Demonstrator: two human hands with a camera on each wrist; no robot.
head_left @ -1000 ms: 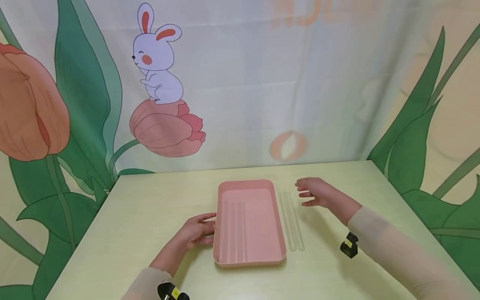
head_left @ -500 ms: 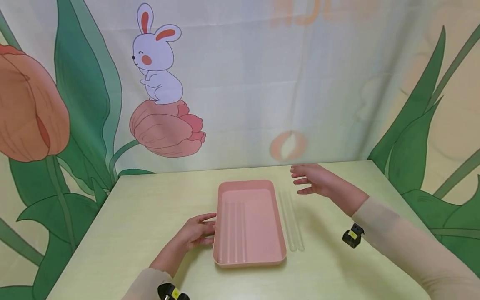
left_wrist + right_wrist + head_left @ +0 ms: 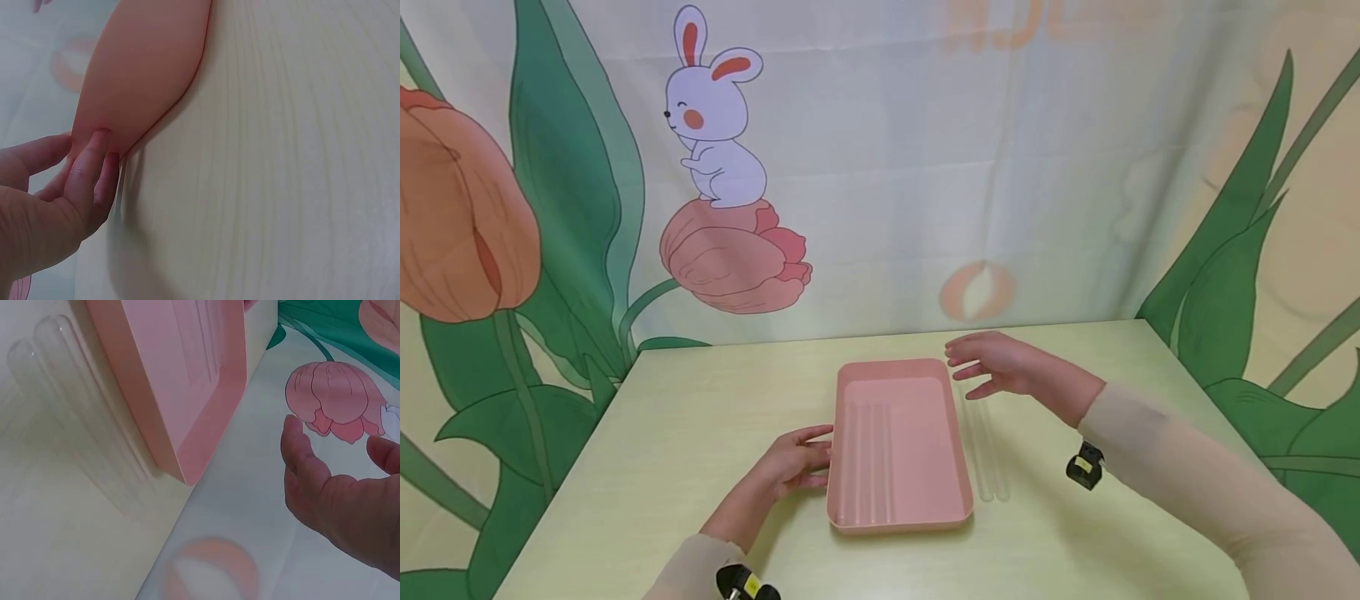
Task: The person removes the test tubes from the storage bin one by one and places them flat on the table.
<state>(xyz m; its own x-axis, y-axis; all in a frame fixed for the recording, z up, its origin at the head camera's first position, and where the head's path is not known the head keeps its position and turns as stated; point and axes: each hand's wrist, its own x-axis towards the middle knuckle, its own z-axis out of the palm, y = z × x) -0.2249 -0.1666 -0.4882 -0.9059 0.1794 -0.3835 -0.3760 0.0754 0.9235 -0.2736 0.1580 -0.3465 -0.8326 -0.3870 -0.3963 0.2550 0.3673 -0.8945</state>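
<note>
A pink rectangular tray [image 3: 927, 450] lies flat on the table. Several clear test tubes [image 3: 872, 467] lie side by side along its left half. Two more clear test tubes [image 3: 983, 458] rest on the table just right of the tray, rounded ends towards me. My left hand [image 3: 793, 462] touches the tray's outer left wall with its fingertips, as the left wrist view also shows. My right hand [image 3: 996, 362] hovers, fingers spread and holding nothing, beside the tray's far right corner. It overlaps the far ends of the two loose tubes in the head view.
The pale wood-look table [image 3: 715, 400] ends at a printed curtain [image 3: 880, 167] behind the tray. Black wrist cameras [image 3: 1084, 467] sit on both sleeves.
My right hand first rises away slightly, then moves left towards the tray's far right corner. The left hand, tray and tubes stay where they were.
</note>
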